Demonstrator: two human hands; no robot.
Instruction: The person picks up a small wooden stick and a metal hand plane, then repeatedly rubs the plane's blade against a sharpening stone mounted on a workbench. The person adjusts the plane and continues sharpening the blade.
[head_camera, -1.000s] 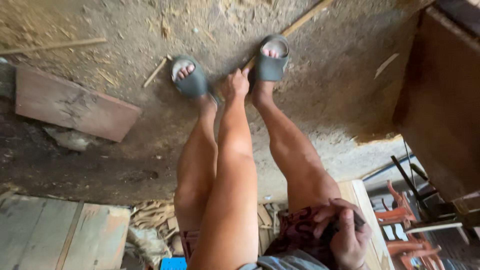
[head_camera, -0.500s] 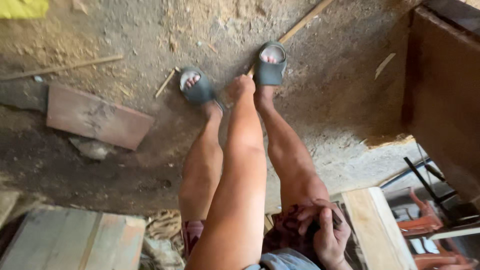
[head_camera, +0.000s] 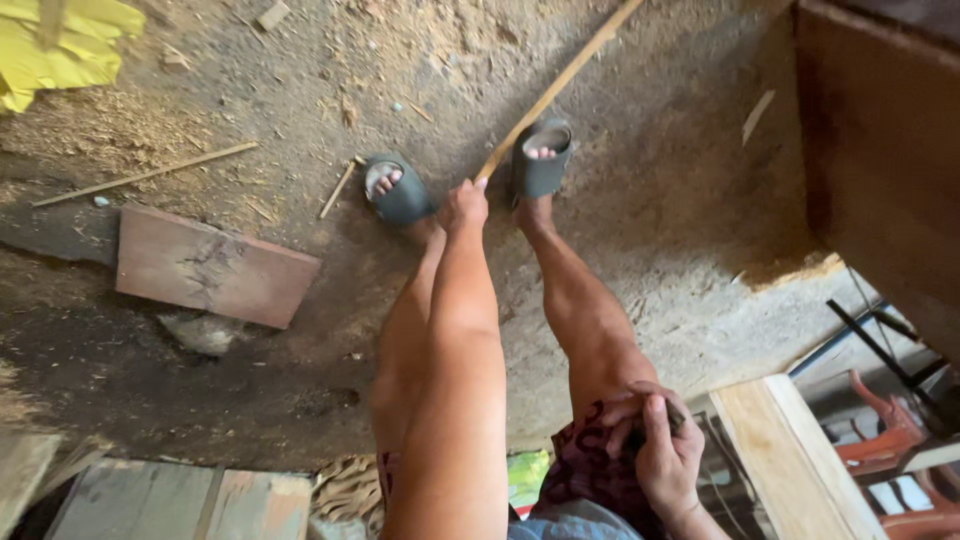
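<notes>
Left hand (head_camera: 465, 205): reached down between the feet, fingers curled around the near end of a long thin wooden stick (head_camera: 560, 85). The stick ran from that hand up and to the right across the dirt floor (head_camera: 640, 200), passing just beside the right sandal.

Right hand (head_camera: 665, 450): rested at the patterned dark red shorts (head_camera: 590, 470) on the right thigh, fingers pinched on a small dark object (head_camera: 675, 420) too hidden to identify.

Footwear: two grey-green rubber slide sandals, open-toed; left sandal (head_camera: 398, 190), right sandal (head_camera: 542, 160).

Floor: packed earth, dusty, strewn with pale sawdust and splinters.

Loose items: a flat reddish-brown board (head_camera: 215, 268), rectangular with a worn patch, lay to the left, well apart from the feet. A thin pale stick (head_camera: 145, 175) lay beyond it. A short wood sliver (head_camera: 338, 190) lay just beside the left sandal. A crumpled yellow sheet (head_camera: 60, 50) occupied the upper left corner.

Surroundings: a dark brown wooden panel (head_camera: 880, 160) stood at the right. A pale planed plank (head_camera: 790, 460) sat at lower right, near red chairs (head_camera: 890, 440). Grey weathered planks (head_camera: 160, 500) lay at lower left.
</notes>
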